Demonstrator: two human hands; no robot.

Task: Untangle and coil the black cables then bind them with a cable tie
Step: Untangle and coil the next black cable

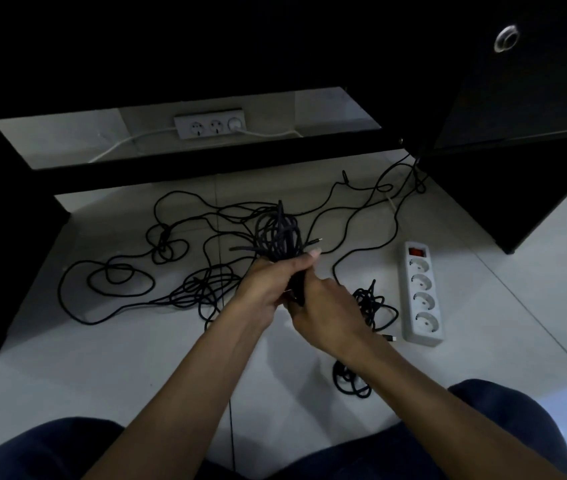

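A white four-socket power strip (422, 294) with a red switch at its far end lies on the pale tiled floor (102, 375). Beyond the strip, to its left, a white wall outlet (210, 125) shows under a black desk frame (185, 164), with a white cord (126, 143) plugged in. Just behind the strip, to its right, stands a black cabinet (517, 150) with a round metal knob (506, 38).

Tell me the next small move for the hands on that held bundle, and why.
Probably cinch the tie: the left hand grips the coiled cable bundle at its base while the right hand pinches a dark strip just below it, which may be the cable tie. More loose black cable lies tangled on the floor, so finishing this bundle seems the sensible step.
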